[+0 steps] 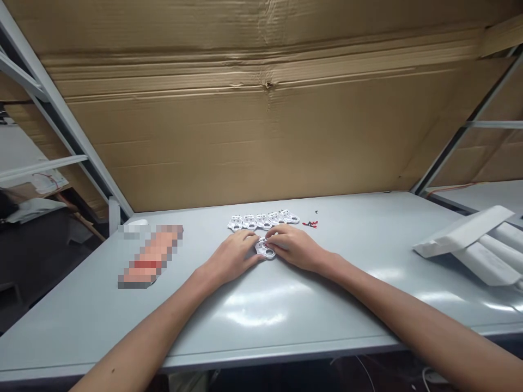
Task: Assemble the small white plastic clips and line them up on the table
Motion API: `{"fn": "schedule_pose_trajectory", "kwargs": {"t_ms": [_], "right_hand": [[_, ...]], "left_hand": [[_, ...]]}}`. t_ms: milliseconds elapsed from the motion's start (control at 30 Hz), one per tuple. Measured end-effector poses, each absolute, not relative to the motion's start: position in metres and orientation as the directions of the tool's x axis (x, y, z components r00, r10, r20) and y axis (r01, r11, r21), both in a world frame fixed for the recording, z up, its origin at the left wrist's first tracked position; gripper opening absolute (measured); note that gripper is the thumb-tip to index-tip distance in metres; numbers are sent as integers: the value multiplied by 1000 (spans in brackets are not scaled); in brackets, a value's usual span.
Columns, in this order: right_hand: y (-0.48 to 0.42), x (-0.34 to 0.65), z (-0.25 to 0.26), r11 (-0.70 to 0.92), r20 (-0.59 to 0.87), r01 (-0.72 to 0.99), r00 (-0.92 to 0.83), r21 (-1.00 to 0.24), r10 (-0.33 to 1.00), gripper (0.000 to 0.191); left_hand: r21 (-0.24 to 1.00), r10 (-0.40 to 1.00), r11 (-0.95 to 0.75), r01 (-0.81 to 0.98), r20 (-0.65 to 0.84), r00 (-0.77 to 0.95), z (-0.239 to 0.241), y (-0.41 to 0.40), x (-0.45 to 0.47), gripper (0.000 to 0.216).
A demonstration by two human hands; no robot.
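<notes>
My left hand [232,256] and my right hand [292,246] meet at the middle of the grey table [261,321]. Their fingers grip a white plastic part [265,250] with round holes, partly hidden by them. Just beyond my fingertips, several similar white parts [261,221] lie in an overlapping row. To the right of that row, close to my right hand, is a small tangle of red pieces [310,224]. A tiny black bit [316,212] lies behind it.
A pixelated, unreadable patch [151,256] covers something on the table's left side. White rolled packaging [466,245] lies at the right. A large cardboard sheet [245,120] stands behind the table, between metal shelf rails [53,109].
</notes>
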State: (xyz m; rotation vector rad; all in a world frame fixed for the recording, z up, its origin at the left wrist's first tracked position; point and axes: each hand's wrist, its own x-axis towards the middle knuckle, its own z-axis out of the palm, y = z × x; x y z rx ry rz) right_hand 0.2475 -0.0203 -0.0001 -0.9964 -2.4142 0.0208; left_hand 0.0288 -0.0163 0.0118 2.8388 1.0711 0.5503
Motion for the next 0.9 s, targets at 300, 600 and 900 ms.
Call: {"fn": "schedule_pose_trajectory", "kwargs": {"t_ms": [300,600,900], "right_hand": [[-18,252,-1,767,553,622,-588,-156,590,23],[-21,249,5,752,503,656,-672,62,544,24],[-22,249,7,784,472,620,-697,19,539,25]], "left_hand": [[189,654,-754,629,302,694,11,-15,27,28],[187,650,-758,625,298,699,13,-16,29,26],[195,648,-760,620,298,701,13,-16,28,29]]}}
